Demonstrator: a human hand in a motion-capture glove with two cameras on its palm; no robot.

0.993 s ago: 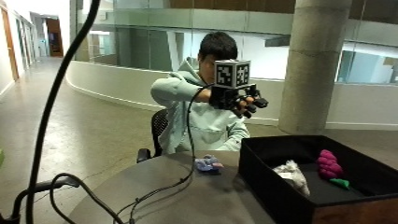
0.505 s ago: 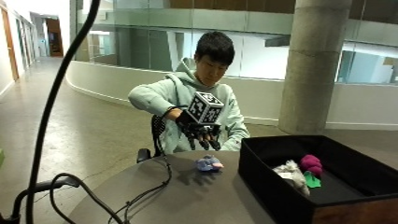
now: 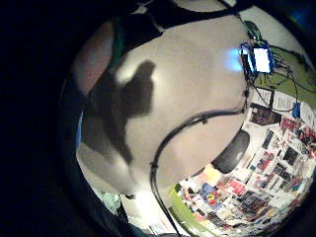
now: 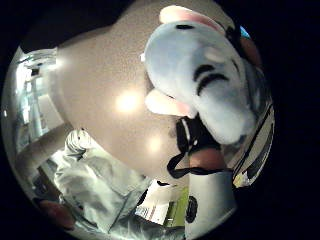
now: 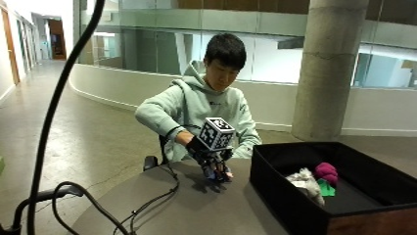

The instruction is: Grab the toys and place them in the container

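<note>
Grey round table (image 5: 196, 210) carried the job: gloved right hand (image 5: 210, 164) came down with fingers curled around a blue plush toy (image 4: 210, 80) (apparently to lift it), black container (image 5: 287, 196) just beside.

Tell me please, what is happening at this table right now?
A person seated at the table has the gloved right hand down on a small blue-grey plush toy, with the fingers around it. The toy is still at the tabletop, not yet lifted clear. To the side stands a black container that already holds a magenta toy, a whitish toy and a small green piece. The blue-grey toy appears to be the last one outside the container.
</note>
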